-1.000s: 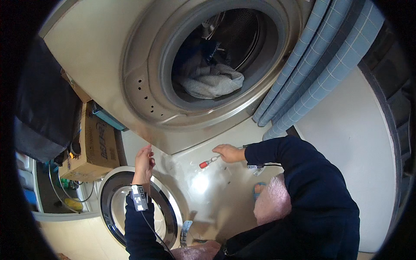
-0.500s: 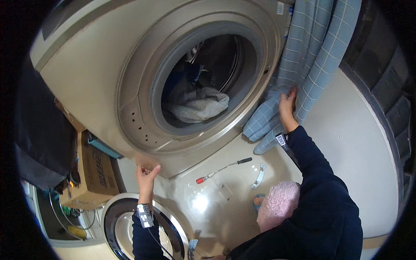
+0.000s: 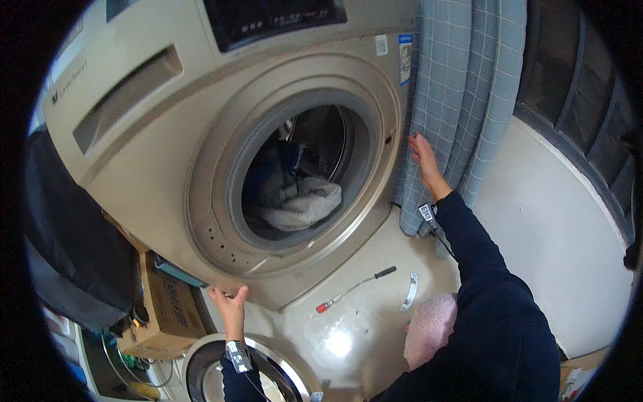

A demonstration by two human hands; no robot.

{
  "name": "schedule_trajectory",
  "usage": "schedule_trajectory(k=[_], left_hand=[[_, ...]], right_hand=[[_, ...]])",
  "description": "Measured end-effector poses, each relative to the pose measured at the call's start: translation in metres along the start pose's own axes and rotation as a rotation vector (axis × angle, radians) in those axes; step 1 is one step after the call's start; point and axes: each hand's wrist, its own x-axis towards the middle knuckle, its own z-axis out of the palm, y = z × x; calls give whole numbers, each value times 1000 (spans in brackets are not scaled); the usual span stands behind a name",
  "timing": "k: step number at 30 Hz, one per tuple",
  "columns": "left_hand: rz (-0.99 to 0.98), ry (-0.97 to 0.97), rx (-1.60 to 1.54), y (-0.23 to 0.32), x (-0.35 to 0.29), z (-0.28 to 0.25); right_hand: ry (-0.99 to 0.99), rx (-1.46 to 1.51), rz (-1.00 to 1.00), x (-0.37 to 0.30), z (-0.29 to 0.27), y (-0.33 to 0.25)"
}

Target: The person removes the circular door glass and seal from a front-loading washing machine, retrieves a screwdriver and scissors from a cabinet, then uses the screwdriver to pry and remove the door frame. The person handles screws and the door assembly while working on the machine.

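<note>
A gold front-loading washing machine (image 3: 161, 201) fills the upper middle. Its round drum opening has no door on it, and a grey-white cloth (image 3: 305, 204) and dark blue fabric lie inside. My left hand (image 3: 229, 309) is at the lower left of the front, thumb and fingers apart, fingertips against the bottom edge. Beside the machine's right side is my right hand (image 3: 424, 161), fingers stretched upward, in front of a blue checked curtain (image 3: 462, 87). Nothing shows in its grasp; whether its fingertips touch the machine I cannot tell.
On the floor lie a red-tipped screwdriver (image 3: 355, 289) with a black handle and a curved pale strip (image 3: 409, 292). A round washer door (image 3: 295, 365) rests below my left hand. Cardboard box (image 3: 164, 311) and black covered bulk (image 3: 74, 248) stand left; a pink fluffy thing (image 3: 430, 328) is near me.
The view has shifted, showing more of the machine's top. My right hand has moved off the curtain's folds toward the machine's side. My left hand, blurred before, now rests at the lower edge.
</note>
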Motion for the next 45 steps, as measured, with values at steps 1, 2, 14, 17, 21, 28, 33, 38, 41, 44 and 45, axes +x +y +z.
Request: schedule_trajectory(k=[1, 2, 14, 17, 21, 28, 33, 38, 41, 44, 45], left_hand=[[109, 13, -6, 5, 2, 0], [147, 61, 24, 9, 3, 2], [189, 130, 46, 31, 7, 7], [112, 101, 64, 30, 8, 7], [39, 136, 29, 28, 7, 10], [-57, 69, 74, 39, 3, 10], [-23, 116, 143, 45, 1, 7], [11, 98, 94, 52, -1, 3], [24, 89, 65, 54, -3, 3], [-4, 93, 36, 54, -3, 3], [0, 95, 57, 54, -2, 3]], right_hand=[[-86, 58, 77, 4, 4, 1], [-213, 116, 127, 6, 8, 4], [-57, -56, 4, 0, 43, 17], [-26, 7, -5, -2, 46, 22], [1, -67, -91, -3, 45, 31], [176, -163, -106, -21, 42, 58], [261, -344, 79, -71, 38, 119], [-171, -523, 508, -167, 42, 172], [-434, -285, 747, -211, 56, 175], [-763, -325, 766, -232, 72, 164], [-819, -327, 742, -235, 78, 160]])
